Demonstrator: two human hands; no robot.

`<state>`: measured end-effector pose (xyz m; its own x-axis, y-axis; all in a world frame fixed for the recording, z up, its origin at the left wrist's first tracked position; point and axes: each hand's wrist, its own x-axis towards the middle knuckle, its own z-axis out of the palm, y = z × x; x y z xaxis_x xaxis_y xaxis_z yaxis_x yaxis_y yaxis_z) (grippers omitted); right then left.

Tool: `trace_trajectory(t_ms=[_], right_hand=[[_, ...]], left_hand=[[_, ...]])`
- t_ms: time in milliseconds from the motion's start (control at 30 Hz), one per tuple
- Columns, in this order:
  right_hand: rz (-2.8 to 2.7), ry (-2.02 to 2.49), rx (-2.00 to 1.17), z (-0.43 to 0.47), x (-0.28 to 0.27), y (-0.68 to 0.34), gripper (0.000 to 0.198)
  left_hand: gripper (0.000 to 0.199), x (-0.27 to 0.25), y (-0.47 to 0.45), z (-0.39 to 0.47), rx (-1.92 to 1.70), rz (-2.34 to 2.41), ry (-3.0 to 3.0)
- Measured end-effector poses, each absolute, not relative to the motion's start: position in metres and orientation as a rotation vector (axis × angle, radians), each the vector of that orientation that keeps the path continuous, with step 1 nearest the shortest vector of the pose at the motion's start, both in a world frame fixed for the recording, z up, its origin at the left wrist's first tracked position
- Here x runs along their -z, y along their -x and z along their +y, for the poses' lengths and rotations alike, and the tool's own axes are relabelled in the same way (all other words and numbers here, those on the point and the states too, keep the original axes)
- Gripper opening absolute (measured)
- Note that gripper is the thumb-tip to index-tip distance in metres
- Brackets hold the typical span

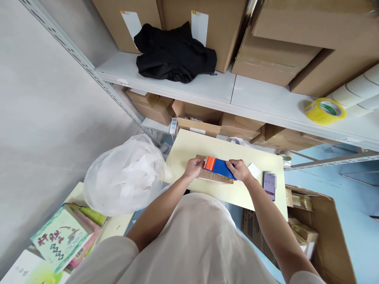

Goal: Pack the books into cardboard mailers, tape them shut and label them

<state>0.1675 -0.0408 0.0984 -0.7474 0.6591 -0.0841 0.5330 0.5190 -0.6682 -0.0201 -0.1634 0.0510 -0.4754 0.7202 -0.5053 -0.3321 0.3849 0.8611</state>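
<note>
Got the right hand [238, 169] gripping the blue end of a blue-and-orange item [222, 167] over a cardboard box [214, 177] mid-worktop [194, 142], left hand [194, 167] at the orange end, but can't really tell from up here if pinching that or the box. Looks tight along the near edge, roomier toward the far one, with a white card [254, 170] and phone [269, 187] rightward and a plastic bag [127, 173] bulging by the left edge.

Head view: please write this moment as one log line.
right hand: grips blue-orange object | left hand: at its orange end | beneath: cardboard box, table
</note>
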Motion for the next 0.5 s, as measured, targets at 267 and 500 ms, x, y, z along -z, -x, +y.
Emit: trace_trajectory(t_ms=[267,500], right_hand=[[-2.625,0.992,-1.050,-0.037,-0.112,-0.164,0.050],[-2.683,1.034,-0.952,-0.018,-0.131,-0.188,0.051]], left_hand=[[0.016,-0.067,0.029,-0.165,-1.287,1.601,-0.295],[0.030,-0.079,0.090,-0.178,-1.295,1.679,-0.248]])
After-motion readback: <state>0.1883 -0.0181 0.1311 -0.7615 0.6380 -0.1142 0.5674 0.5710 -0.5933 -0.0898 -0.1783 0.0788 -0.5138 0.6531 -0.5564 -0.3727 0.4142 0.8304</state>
